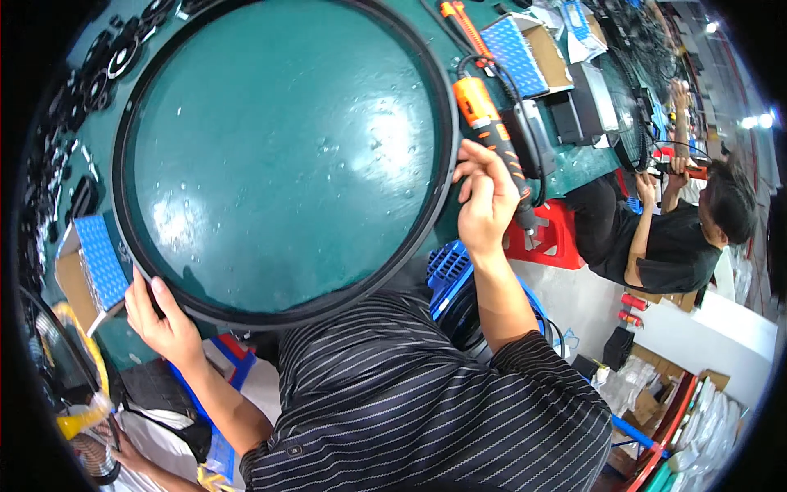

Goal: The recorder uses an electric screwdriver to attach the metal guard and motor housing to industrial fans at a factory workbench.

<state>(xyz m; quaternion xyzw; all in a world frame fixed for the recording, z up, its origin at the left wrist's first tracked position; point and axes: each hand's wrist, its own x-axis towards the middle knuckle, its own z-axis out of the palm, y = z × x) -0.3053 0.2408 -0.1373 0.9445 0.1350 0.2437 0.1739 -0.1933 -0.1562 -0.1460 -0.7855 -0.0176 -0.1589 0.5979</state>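
A large black wheel rim [449, 90], a bare hoop with no spokes in it, fills the middle of the view above the green worktable [279, 148]. My left hand [166, 326] holds its lower left edge, with the thumb and fingers at the outer side. At the right edge, my right hand [487, 201] grips the rim with bent fingers. Right beside that hand lies an orange and black power screwdriver [490, 123], its tip pointing toward me. The undersides of my fingers are partly hidden.
Blue-patterned cardboard boxes stand at the left [100, 262] and the far right [515, 56]. Many small black parts [98, 86] lie along the left side. A red stool [551, 238] and a blue crate [449, 271] are below the table. A co-worker [668, 238] sits at the right.
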